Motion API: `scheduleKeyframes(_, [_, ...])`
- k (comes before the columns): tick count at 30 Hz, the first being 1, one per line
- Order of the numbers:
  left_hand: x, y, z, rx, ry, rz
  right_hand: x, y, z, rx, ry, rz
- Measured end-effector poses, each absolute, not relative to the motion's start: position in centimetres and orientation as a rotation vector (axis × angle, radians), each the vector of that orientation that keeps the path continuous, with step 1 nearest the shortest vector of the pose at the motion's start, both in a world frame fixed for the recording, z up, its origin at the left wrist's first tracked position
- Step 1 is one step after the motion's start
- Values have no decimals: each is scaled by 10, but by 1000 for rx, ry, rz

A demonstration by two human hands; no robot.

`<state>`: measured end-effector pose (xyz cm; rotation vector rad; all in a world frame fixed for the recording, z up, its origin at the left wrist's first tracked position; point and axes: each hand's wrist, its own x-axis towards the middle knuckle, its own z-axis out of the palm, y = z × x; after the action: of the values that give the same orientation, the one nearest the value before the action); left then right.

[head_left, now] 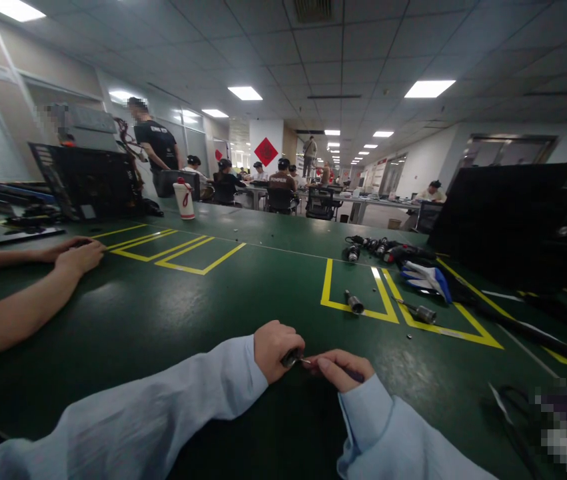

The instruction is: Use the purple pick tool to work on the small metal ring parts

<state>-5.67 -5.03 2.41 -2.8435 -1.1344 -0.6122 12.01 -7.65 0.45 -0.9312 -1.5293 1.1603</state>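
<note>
My left hand point(278, 350) is closed around a dark, round metal part point(290, 358), its open end turned towards my right hand. Pinched in my right hand point(343, 369) is a thin screwdriver point(306, 361), with a dark handle partly hidden in the palm. The thin metal tip reaches the rim of the part; whether it goes inside is hard to tell. Beyond my hands, a similar metal cylinder point(356, 305) lies inside one yellow-taped outline. Another metal cylinder point(424, 313) with a thin stem lies in the outline to its right.
A co-worker's hands point(78, 255) rest on the green table point(163, 307) at left. Cables point(376, 247), a blue-and-white glove point(426, 279) and a large black box point(503, 227) occupy the right. A white cup point(184, 200) and an opened computer case point(88, 180) stand at the far left.
</note>
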Motion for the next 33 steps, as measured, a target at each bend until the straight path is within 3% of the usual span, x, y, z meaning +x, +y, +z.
scheduleKeyframes(3, [-58,-49,25,-2923,-1139,-718,122,-70,3,-871,-1326,1467])
scheduleKeyframes(6, [-59,-47,24,-3003,-1140,-857,120,-67,0,-804,-1214,1568])
scheduleKeyframes(12, [-58,-45,20,-3051,-1302,-1104,113,-72,-5,-800,-1212,1451])
scheduleKeyframes(18, [-58,-43,18,-2942,-1297,-929,115,-76,-3,-959,-1467,1078])
scheduleKeyframes(33, [-60,-40,16,-3111,-1380,-1464,104,-74,-13,-704,-1142,1452])
